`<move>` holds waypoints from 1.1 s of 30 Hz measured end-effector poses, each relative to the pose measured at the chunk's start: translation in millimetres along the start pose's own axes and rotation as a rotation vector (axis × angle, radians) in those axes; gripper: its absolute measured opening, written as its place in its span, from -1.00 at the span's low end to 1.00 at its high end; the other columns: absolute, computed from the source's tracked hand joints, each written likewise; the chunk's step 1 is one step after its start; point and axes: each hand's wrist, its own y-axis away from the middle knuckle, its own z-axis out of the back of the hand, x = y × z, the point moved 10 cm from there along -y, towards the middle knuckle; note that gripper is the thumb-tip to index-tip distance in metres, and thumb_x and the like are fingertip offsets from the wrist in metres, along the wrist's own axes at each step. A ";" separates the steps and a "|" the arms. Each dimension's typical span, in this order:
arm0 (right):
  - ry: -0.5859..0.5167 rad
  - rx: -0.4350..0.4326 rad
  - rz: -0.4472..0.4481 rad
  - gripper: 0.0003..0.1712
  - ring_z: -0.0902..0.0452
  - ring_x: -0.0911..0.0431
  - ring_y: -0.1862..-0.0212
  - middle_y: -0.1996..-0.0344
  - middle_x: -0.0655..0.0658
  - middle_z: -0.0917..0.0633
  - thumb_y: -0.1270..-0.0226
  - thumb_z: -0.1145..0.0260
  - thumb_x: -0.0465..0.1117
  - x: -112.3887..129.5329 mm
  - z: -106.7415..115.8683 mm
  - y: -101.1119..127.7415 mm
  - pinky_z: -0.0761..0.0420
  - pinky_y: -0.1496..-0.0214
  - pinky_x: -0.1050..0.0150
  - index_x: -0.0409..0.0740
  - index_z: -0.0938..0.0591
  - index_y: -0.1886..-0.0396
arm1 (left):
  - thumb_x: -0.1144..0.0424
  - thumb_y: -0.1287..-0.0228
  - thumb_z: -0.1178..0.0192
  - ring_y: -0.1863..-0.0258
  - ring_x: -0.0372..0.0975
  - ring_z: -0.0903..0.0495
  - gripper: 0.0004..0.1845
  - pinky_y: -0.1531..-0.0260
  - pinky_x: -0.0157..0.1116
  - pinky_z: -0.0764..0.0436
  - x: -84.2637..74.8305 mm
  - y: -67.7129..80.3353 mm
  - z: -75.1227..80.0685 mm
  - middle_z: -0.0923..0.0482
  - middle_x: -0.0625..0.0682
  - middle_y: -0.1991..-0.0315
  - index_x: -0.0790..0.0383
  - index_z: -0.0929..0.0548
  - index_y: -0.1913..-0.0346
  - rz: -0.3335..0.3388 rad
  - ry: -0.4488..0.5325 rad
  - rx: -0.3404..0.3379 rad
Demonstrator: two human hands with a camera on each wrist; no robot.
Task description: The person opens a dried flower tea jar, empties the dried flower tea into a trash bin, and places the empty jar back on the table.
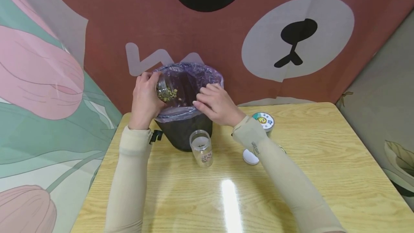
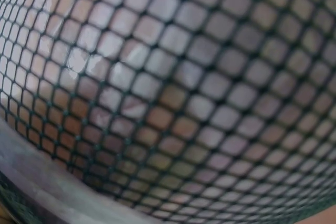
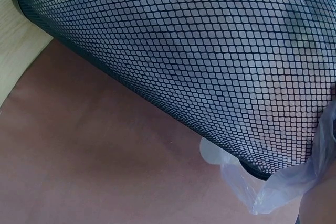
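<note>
A black mesh trash can [image 1: 182, 132] lined with a purple plastic bag [image 1: 211, 74] stands at the table's back. My left hand [image 1: 145, 98] grips a clear jar [image 1: 162, 82], tilted mouth-down inside the can. Small yellow-green dried bits [image 1: 168, 95] show at the jar's mouth. At the front right of the rim, my right hand [image 1: 216, 104] holds the can's edge with curled fingers, over the bag. Mesh wall [image 2: 173, 87] fills the left wrist view, with blurred shapes behind it. In the right wrist view, bag film [image 3: 283, 187] hangs over the rim beside the hand.
An open clear jar [image 1: 201, 150] with a label stands right in front of the can. A round tin [image 1: 264, 120] and a white lid [image 1: 250, 157] lie near my right forearm, which partly hides a gold-rimmed piece [image 1: 282, 148]. A printed cloth [image 1: 220, 35] hangs behind.
</note>
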 end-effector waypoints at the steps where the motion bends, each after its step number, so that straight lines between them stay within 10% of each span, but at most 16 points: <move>1: 0.000 -0.002 0.000 -0.23 -0.33 0.02 0.24 0.45 -0.03 -0.47 -0.68 0.36 0.31 -0.1 0.0 0.1 -0.35 0.04 0.07 -0.04 -0.57 0.44 | 0.38 0.26 -0.72 -0.24 0.23 -0.39 -0.01 -0.28 0.26 -0.50 0.1 0.1 0.0 -0.46 0.38 -0.23 0.34 -0.50 -0.37 0.002 0.000 0.001; 33: 0.002 0.005 -0.005 -0.21 -0.36 0.01 0.24 0.45 -0.03 -0.48 -0.67 0.36 0.32 -0.4 -0.6 -0.2 -0.37 0.05 0.07 -0.05 -0.58 0.43 | 0.55 0.21 -0.62 -0.19 0.22 -0.42 -0.12 -0.26 0.25 -0.54 -12.9 1.9 7.3 -0.50 0.38 -0.17 0.32 -0.55 -0.33 -0.045 -0.019 -0.051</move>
